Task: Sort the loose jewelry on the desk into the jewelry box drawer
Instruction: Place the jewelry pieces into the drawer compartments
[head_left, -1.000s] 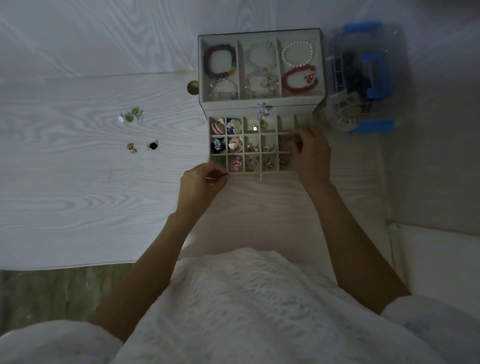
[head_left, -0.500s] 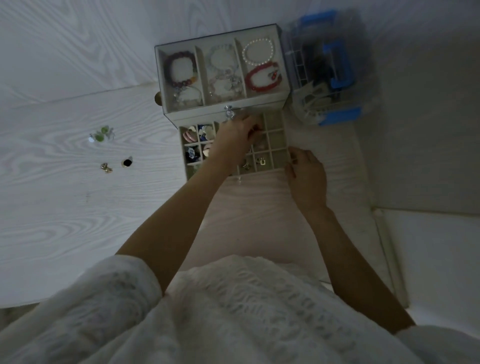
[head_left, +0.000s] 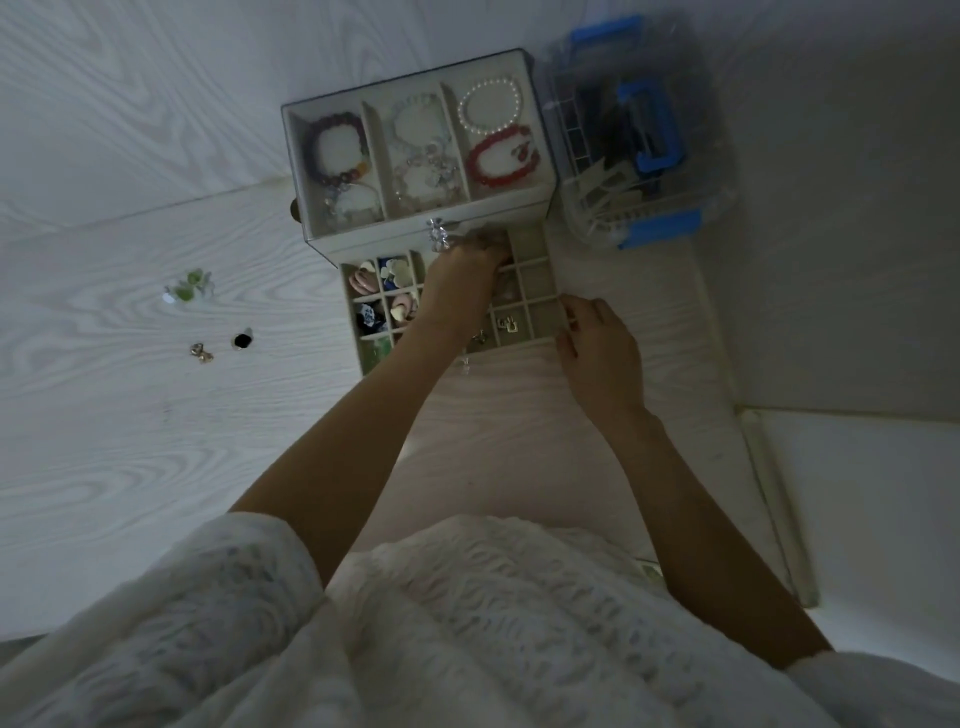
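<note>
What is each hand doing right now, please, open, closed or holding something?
Left hand: fingers curled down into the drawer; whether it holds anything cannot be told.
Right hand: gripping the drawer's front right corner.

- My left hand is reached far forward, arm bare and nearly straight from the white sleeve, crossing toward the middle.
- Its fingers curl downward at the far end (too dim for me to tell whether they pinch anything).
- My right hand sits nearer to me, back up, forearm angled in from the right.
- Its fingers are bent, the tips pointing left.
</note>
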